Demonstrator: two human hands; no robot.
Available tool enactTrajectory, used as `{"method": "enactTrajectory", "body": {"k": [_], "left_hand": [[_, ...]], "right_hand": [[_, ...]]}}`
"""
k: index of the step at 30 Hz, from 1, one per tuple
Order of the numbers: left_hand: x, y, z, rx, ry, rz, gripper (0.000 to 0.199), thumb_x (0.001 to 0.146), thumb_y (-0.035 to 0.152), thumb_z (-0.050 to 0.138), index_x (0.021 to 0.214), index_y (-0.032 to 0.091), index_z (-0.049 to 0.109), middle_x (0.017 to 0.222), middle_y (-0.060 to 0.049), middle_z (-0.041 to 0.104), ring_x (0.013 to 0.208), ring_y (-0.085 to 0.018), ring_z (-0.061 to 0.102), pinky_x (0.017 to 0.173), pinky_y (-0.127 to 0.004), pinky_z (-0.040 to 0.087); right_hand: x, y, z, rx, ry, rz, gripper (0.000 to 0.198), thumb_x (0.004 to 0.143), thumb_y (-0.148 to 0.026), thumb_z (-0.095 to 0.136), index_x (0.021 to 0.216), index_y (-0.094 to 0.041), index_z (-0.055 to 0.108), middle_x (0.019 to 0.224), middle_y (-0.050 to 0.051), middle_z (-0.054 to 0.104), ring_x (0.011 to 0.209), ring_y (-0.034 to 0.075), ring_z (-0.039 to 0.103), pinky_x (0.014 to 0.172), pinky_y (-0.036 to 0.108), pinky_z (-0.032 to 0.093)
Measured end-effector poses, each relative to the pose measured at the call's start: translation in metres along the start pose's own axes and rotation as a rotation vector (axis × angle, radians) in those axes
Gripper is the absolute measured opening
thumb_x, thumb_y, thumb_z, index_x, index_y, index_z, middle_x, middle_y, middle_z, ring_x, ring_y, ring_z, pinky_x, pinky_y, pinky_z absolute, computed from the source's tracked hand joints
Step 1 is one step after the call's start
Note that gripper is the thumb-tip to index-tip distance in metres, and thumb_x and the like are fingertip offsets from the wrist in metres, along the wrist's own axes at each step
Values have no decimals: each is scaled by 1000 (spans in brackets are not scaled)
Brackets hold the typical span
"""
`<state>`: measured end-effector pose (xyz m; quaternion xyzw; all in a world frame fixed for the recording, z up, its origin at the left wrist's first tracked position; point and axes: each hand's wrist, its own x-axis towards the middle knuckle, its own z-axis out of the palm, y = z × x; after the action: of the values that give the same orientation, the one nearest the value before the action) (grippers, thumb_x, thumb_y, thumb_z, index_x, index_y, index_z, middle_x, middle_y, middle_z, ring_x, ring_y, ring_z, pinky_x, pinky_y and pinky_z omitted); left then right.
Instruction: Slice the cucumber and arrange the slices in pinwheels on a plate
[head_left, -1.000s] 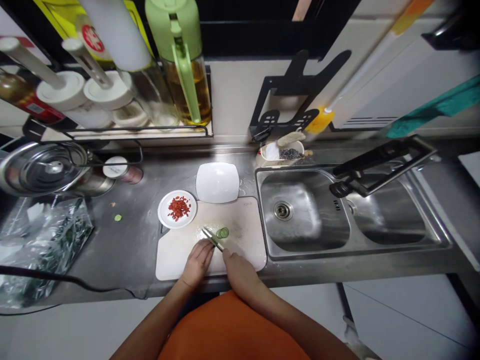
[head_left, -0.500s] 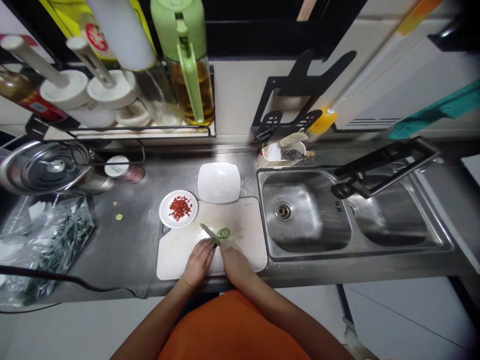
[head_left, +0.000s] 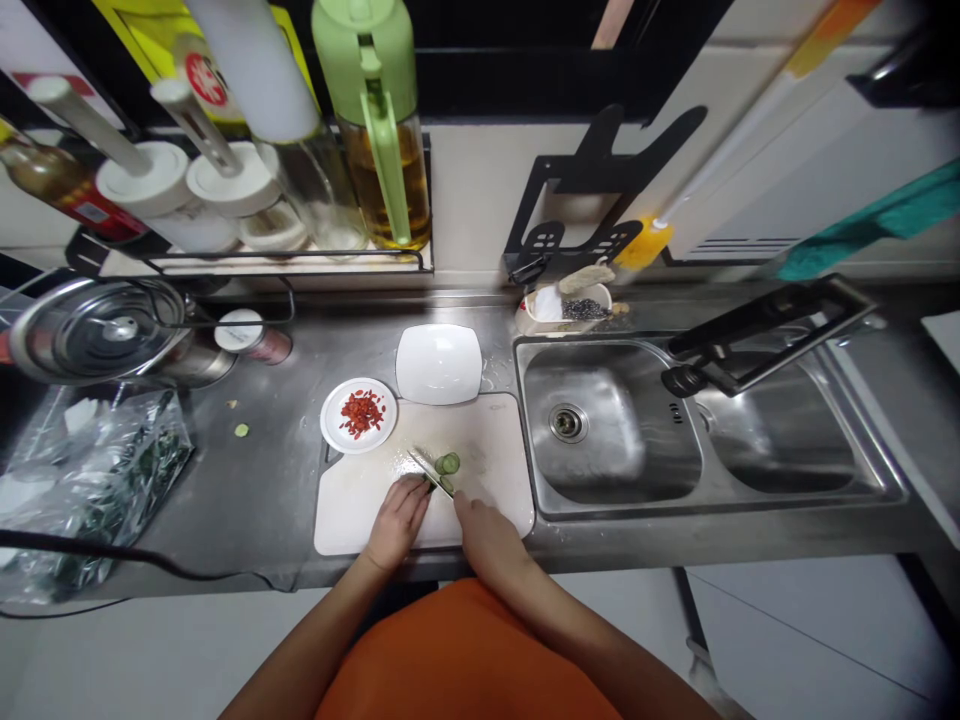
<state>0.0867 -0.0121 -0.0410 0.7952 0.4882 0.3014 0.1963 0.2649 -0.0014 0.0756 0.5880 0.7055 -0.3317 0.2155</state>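
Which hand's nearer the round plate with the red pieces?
Left. The left hand is at the cutting board, below and slightly right of the round plate in view; the right hand, gripping the knife, is farther right.

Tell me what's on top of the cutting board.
Green slices lie on the cutting board, beside the knife in the right hand. What lies beneath the left hand is covered; the round plate hides the board's upper-left corner.
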Motion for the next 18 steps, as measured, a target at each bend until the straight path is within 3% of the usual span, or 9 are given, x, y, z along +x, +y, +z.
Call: {"method": "enactTrajectory", "body": {"k": [12, 18], "left_hand": [[0, 1, -1, 8, -12, -12, 23, 90, 19, 47, 109, 16, 59, 102, -9, 64, 103, -20, 59, 95, -43, 49], [0, -1, 0, -7, 8, -2, 26, 90, 19, 48, 114, 16, 57, 105, -10, 64, 105, -21, 59, 95, -44, 49]], "right_hand": [[-18, -1, -4, 43, -94, 33, 39, 87, -2, 27, 118, -16, 46, 99, 13, 65, 91, 22, 64, 70, 27, 46], [-33, 21, -3, 81, -156, 54, 39, 84, -2, 29, 114, -17, 49, 97, 13, 65, 90, 23, 64, 68, 26, 43]]}}
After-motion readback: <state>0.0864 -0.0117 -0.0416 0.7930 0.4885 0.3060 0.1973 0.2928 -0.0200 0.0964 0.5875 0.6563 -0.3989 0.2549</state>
